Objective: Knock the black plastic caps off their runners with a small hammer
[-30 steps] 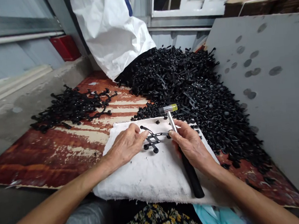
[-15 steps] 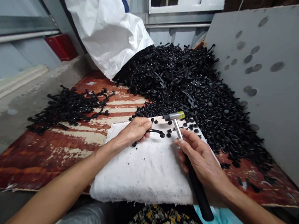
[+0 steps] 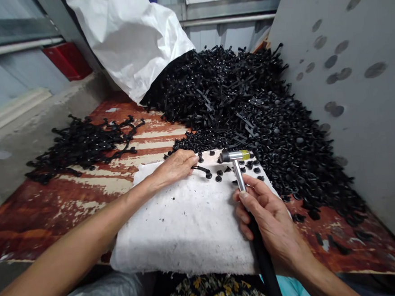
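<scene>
My left hand (image 3: 179, 166) is closed on one end of a black strap-like piece (image 3: 202, 169) with a round knob at its free end, held low over a white cloth pad (image 3: 186, 230). The fingers hide the piece's other end. In my right hand (image 3: 264, 211) is a mallet (image 3: 238, 174) with a metal neck, a black handle and a head that is black on one side and yellow on the other. Its head hovers over the pad's far right part, where several small black round caps (image 3: 219, 178) lie.
A big heap of black parts (image 3: 220, 92) spreads along the back and right, below a white sack (image 3: 136, 39). At left lies a smaller pile of knobbed black pieces (image 3: 79, 147) on the worn red board (image 3: 69, 206). A grey spotted panel (image 3: 357, 109) stands at right.
The camera view has tilted down slightly. My left hand still grips the black piece, and my right hand has shifted the mallet a little to the right.
</scene>
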### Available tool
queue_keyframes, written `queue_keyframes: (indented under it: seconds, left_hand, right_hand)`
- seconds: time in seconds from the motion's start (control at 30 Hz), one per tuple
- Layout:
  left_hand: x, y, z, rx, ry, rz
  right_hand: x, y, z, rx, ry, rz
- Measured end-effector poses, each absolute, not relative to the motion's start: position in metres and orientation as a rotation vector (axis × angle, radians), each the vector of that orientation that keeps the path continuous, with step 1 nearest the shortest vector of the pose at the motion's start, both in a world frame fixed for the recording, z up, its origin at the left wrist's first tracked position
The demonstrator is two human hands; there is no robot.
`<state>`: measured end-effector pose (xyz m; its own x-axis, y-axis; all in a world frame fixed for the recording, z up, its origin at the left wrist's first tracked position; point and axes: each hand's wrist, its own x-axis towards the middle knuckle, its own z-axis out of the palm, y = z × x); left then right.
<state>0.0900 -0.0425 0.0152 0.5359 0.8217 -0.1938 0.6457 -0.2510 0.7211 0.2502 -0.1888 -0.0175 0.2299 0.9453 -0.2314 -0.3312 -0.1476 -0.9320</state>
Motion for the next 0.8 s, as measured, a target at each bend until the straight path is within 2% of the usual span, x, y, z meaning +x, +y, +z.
queue_keyframes:
  seconds: [0.57, 0.8]
  left_hand:
    - [0.0908, -0.0402, 0.0131, 2.073, 1.173, 0.279]
    - [0.0855, -0.0329, 0.0092, 2.324, 1.057, 0.223]
  right_hand:
    - [0.2525, -0.1884, -0.0200, -1.200, -0.699, 1.316]
    - [0.2541, -0.1889, -0.0221, -1.197, -0.737, 1.324]
